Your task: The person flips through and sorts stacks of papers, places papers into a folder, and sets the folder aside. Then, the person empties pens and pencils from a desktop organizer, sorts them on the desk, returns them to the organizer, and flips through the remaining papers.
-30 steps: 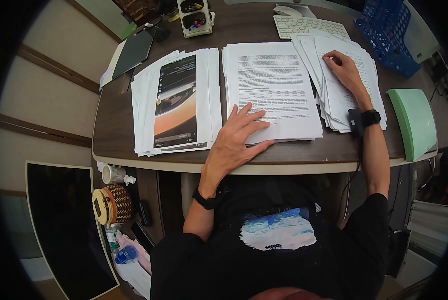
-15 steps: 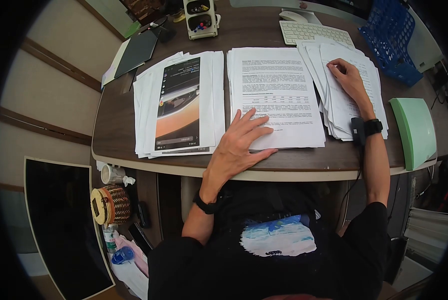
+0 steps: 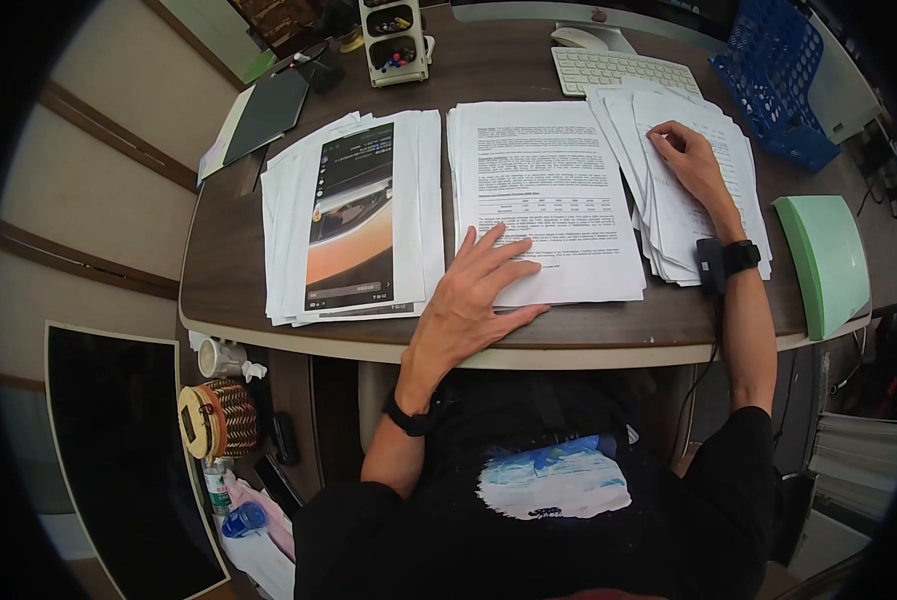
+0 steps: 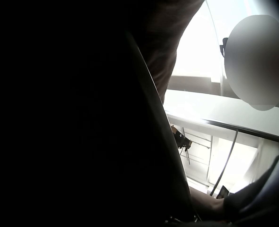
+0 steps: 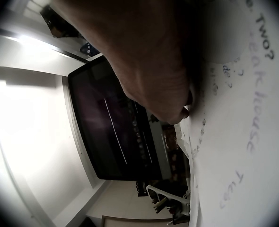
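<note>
My left hand [image 3: 468, 305] rests with spread fingers on the lower left part of the middle stack of printed pages [image 3: 548, 200]; its top sheet carries typed text and a small table. My right hand [image 3: 696, 165] lies on the right-hand pile of handwritten sheets [image 3: 733, 190], its fingers loosely bent and the fingertips near the top sheet's left edge. In the right wrist view, handwriting shows on the sheet [image 5: 245, 156] beside the bent fingers. The left wrist view is mostly dark and hides the left fingers.
Left of the middle stack lies another paper pile [image 3: 428, 210], a dark picture print [image 3: 353, 240] on top. Behind stand a pen organizer [image 3: 395, 45], a white keyboard [image 3: 628, 72] and a blue perforated basket [image 3: 778, 85]. A green folder [image 3: 823, 265] sits at the right edge.
The head view shifts slightly, moving the whole desk a little in the picture. Both hands keep their places on the papers.
</note>
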`<move>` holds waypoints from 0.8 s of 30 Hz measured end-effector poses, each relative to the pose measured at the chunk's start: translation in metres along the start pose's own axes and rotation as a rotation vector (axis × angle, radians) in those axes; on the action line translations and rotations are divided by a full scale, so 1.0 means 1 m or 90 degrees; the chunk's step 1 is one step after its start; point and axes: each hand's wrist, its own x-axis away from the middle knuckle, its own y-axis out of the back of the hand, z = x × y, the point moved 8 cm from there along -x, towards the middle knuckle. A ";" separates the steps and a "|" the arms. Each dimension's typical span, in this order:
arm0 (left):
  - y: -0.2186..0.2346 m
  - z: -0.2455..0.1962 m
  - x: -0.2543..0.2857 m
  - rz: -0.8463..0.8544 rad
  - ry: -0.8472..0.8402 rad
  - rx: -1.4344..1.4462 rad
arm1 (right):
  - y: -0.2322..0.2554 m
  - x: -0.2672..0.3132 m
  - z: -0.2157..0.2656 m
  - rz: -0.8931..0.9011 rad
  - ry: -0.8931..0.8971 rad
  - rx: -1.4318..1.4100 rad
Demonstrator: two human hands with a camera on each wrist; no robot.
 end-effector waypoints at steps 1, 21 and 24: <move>0.001 0.000 -0.002 -0.002 -0.001 -0.001 | 0.000 0.001 0.000 -0.003 0.001 0.000; 0.007 0.003 -0.003 -0.035 0.021 0.067 | -0.023 0.029 0.078 0.151 0.172 0.026; 0.016 0.002 -0.003 -0.061 0.066 0.110 | -0.022 0.022 0.065 0.140 0.192 0.080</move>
